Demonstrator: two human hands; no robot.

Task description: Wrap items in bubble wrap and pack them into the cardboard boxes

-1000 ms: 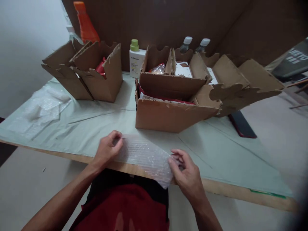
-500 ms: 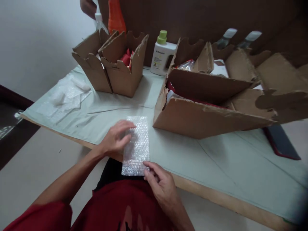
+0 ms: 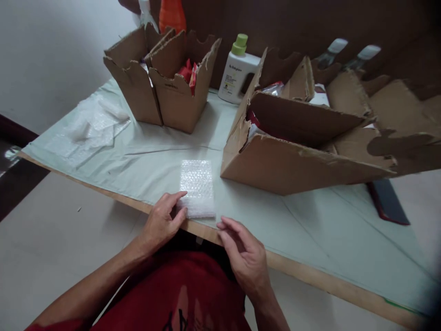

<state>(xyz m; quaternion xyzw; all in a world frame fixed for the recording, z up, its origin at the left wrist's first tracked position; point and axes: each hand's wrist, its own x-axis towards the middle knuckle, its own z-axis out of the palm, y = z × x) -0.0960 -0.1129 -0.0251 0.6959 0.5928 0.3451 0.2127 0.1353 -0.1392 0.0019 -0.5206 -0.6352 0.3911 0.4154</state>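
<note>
A small rectangular piece of bubble wrap (image 3: 197,184) lies flat on the pale green table cover (image 3: 144,165), its near end at the table's front edge. My left hand (image 3: 161,224) rests at the wrap's near left corner, thumb and forefinger closed on that edge. My right hand (image 3: 244,253) hovers just off the near right corner, fingers loosely curved and apart, holding nothing. A large open cardboard box (image 3: 292,158) stands right behind the wrap.
Two smaller open cardboard boxes (image 3: 161,87) stand at the back left, red packets inside one. A white bottle with a green cap (image 3: 237,69) and an orange bottle (image 3: 171,14) stand behind. Loose bubble wrap (image 3: 93,126) lies at far left. A dark red flat case (image 3: 387,200) lies at right. Another person's hand (image 3: 129,4) shows at the top.
The bubble wrap was held up between both hands, then turned lengthwise and laid flat on the table. My right hand has let go of it; the left slid to its near corner.
</note>
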